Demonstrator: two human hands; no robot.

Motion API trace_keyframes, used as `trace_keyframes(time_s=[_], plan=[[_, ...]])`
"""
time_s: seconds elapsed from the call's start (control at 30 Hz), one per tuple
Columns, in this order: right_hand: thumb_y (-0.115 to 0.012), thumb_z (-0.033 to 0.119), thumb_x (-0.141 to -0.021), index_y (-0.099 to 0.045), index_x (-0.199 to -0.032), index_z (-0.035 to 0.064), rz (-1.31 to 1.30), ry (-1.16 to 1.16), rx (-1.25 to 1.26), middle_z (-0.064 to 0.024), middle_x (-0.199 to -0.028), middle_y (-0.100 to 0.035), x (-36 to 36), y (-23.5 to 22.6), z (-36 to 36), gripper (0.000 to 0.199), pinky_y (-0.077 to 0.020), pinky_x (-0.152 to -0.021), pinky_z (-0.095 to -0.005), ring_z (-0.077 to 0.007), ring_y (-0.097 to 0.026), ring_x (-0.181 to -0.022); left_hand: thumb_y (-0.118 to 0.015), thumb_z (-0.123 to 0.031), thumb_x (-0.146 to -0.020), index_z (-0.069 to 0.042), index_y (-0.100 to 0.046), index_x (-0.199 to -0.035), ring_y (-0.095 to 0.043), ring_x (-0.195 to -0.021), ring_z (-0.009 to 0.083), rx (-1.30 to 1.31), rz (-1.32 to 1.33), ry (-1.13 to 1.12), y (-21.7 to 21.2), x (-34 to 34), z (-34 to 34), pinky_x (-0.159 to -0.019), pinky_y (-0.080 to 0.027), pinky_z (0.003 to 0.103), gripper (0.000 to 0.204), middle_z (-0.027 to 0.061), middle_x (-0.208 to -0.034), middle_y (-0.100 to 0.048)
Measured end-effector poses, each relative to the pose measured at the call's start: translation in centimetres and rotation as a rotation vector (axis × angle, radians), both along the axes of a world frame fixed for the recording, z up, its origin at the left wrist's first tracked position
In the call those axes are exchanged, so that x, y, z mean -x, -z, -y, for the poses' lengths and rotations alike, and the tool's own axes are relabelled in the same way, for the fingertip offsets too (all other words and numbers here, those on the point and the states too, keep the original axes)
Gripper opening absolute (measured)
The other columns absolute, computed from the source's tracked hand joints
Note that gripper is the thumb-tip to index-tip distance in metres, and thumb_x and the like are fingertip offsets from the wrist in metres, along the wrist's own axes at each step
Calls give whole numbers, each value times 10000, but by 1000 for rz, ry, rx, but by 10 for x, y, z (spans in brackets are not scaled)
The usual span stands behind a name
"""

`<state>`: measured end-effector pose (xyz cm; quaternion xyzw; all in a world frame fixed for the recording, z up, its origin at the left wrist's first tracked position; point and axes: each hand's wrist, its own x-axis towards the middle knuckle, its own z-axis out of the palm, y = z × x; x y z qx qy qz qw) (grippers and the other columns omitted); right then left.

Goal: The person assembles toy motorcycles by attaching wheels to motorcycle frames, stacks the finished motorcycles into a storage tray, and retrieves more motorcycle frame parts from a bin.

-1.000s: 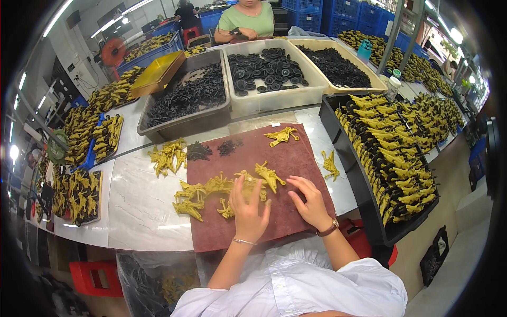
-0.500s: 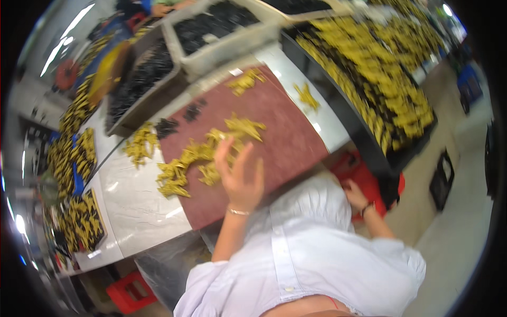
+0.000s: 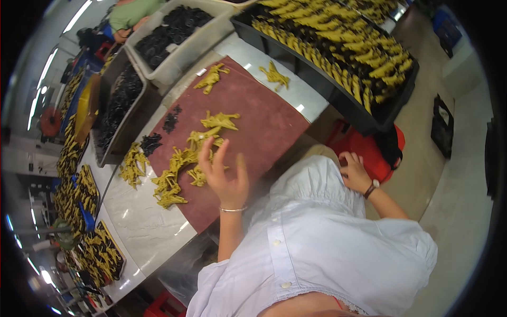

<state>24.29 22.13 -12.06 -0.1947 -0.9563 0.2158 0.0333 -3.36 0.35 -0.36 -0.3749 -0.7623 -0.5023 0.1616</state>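
Note:
My left hand (image 3: 224, 177) is held over the near edge of a dark red mat (image 3: 264, 119), fingers spread and holding nothing. Just past its fingertips lies a loose group of yellow moulded pieces (image 3: 182, 158), shaped like small figures. Another yellow piece (image 3: 219, 120) rests farther up the mat, and more (image 3: 210, 79) lie near its far corner. Small black parts (image 3: 170, 120) sit by the mat's left side. Down at my right side, my right hand (image 3: 355, 171) hangs beside my lap near a red stool (image 3: 377, 158). Its fingers are loosely curved and apart, with nothing seen in them.
Bins of black parts, one white (image 3: 185, 58) and one grey (image 3: 124, 132), stand beyond the mat. A black tray (image 3: 327, 87) with rows of yellow pieces is at the far right. Yellow pieces (image 3: 134, 166) also lie on the white table. Another person's green sleeve (image 3: 129, 16) shows at the back.
The whole view has shifted, so the mat, bins and tray sit farther left in the picture. My left hand stays open over the mat. My right hand's fingers show more clearly beside the stool.

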Motion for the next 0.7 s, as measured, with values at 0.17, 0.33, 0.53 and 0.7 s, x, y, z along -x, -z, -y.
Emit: trace_keyframes(time_s=[0.17, 0.33, 0.53, 0.7], plan=[[-644, 105, -603, -677, -688, 29, -225, -39, -274, -137, -1152, -530, 17, 6, 14, 119, -340, -868, -463, -315, -458, -1061, -675, -41, -766, -32, -606, -1127, -480, -1161, 305, 23, -67, -32, -1, 1, 7, -963, -391, 389, 367, 170, -1280, -472], [-583, 34, -673, -625, -708, -46, -174, -158, -422, -150, -1132, -549, 22, 23, 8, 96, -331, -880, -514, -322, -459, -1074, -691, -42, -726, -42, -615, -1116, -470, -1149, 332, 35, -94, 10, -9, 1, 4, -946, -394, 404, 397, 166, -1258, -487], [-655, 49, -618, -602, -861, -18, -275, -185, -420, -144, -1011, -542, -15, -33, 17, 257, -367, -832, -481, -326, -486, -1004, -684, -88, -758, -76, -599, -1146, -438, -1192, 346, -32, 4, 11, -6, 2, 11, -999, -345, 430, 398, 161, -1274, -475], [-670, 52, -658, -602, -844, 25, -153, 69, 12, -145, -1037, -555, -50, -93, 9, 199, -389, -824, -524, -337, -529, -988, -697, -115, -760, -77, -599, -1150, -449, -1187, 329, -116, 192, 143, 1, 1, 5, -996, -348, 426, 404, 130, -1272, -488]])
